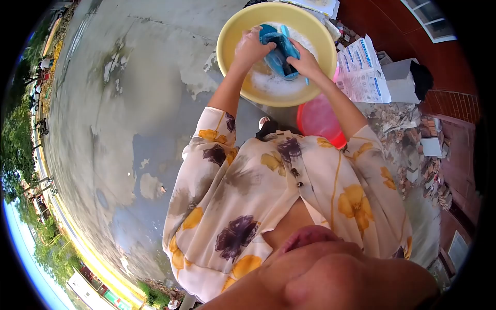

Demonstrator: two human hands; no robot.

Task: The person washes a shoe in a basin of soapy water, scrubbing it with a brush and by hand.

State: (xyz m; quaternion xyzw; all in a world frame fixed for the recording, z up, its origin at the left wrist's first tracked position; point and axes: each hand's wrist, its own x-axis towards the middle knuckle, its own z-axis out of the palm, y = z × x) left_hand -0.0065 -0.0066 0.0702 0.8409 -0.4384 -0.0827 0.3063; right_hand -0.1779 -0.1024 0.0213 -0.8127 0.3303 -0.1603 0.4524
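Note:
A blue shoe (279, 56), its dark opening facing up, is held over the large yellow basin (226, 57). My left hand (252, 47) is closed on its left side, the thumb near the opening. On the other side my right hand (305, 61) is closed around the shoe's edge. White suds (276, 84) float on the water in the basin, below and around the shoe. Behind the shoe stands a narrow light-blue piece (285, 31) that resembles a brush handle; most of it is hidden.
A pink-red basin (318, 120) sits below the yellow one, partly behind my right forearm. To the right are a printed white bag (361, 72), a pale box (400, 82) and rubble (408, 144) along a red wall. Wet concrete (160, 77) stretches to the left.

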